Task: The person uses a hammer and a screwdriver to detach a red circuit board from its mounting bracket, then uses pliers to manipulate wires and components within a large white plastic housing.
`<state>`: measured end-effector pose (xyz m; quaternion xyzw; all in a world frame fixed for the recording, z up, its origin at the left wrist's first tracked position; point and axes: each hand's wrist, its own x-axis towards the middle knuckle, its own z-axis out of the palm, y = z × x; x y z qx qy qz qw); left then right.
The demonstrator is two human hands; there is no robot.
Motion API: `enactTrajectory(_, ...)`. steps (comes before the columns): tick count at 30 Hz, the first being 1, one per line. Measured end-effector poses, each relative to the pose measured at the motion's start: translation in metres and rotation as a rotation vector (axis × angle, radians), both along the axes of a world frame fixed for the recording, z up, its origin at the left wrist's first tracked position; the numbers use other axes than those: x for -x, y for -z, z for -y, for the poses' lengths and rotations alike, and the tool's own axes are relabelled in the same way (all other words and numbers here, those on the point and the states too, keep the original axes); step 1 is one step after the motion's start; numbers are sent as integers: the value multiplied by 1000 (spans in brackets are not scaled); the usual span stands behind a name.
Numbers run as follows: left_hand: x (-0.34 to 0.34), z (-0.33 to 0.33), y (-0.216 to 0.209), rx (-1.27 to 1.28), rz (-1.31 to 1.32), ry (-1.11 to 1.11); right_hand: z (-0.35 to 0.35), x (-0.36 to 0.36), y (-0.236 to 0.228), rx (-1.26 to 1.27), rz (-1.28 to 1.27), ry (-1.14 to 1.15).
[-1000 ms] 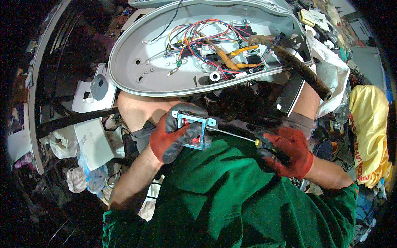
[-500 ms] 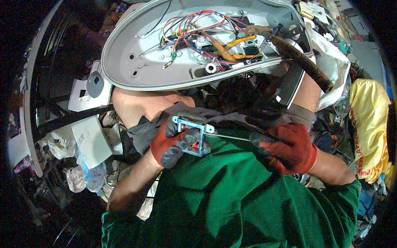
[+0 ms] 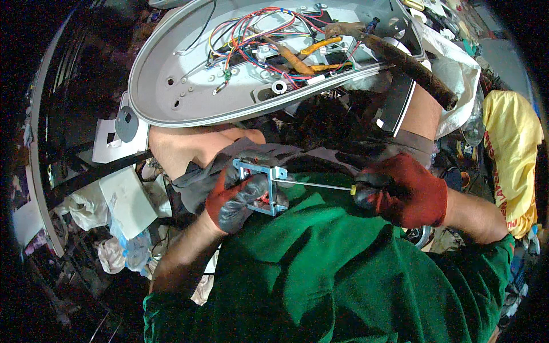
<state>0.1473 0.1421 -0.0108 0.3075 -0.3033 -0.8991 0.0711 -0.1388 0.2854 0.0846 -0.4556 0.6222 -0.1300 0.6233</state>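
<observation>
heaped clutter point(image 3: 449, 23) surrounds the work in the head view, with the far left fading into darkness. on the right i see a yellow bag point(image 3: 512, 160) slumped upright beside a white plastic sack point(image 3: 464, 86); on the left, a pale flat panel point(image 3: 128, 200) leans among crumpled bags point(image 3: 111, 255).

at the top i have a big grey rounded casing point(image 3: 200, 108), open side up, just beyond the bare legs point(image 3: 189, 146). a tangle of coloured wires point(image 3: 233, 48) lies in it, next to tools with orange and yellow handles point(image 3: 296, 62). a hammer point(image 3: 409, 68) lies with its head inside and its dark handle jutting over the right rim.

nearer to me, in front of the green shirt point(image 3: 320, 257), is the small light-blue metal frame point(image 3: 271, 193). my left hand point(image 3: 234, 200), in a red and black glove, pinches it from the left, thumb laid across its opening. something red point(image 3: 263, 199) shows inside, too small to make out. my right hand point(image 3: 403, 194), gloved alike, is curled round the handle of a screwdriver point(image 3: 314, 184), its yellow collar just clear of the fingers. the thin shaft points left, its end at the frame's right side near the upper corner; i cannot tell whether it sits in a screw.
</observation>
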Motion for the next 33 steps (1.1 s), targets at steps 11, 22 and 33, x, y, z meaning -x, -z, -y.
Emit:
enactTrajectory(11,-10,2,8,85,65,48,-12,-15,0,323,-217,25)
enactTrajectory(22,-5,-3,19,-69,113,-50,-23,-25,16,1022,-817,-217)
enactTrajectory(33,-5,0,33,-301,-129,-58,-15,-19,20,1136,-801,-201)
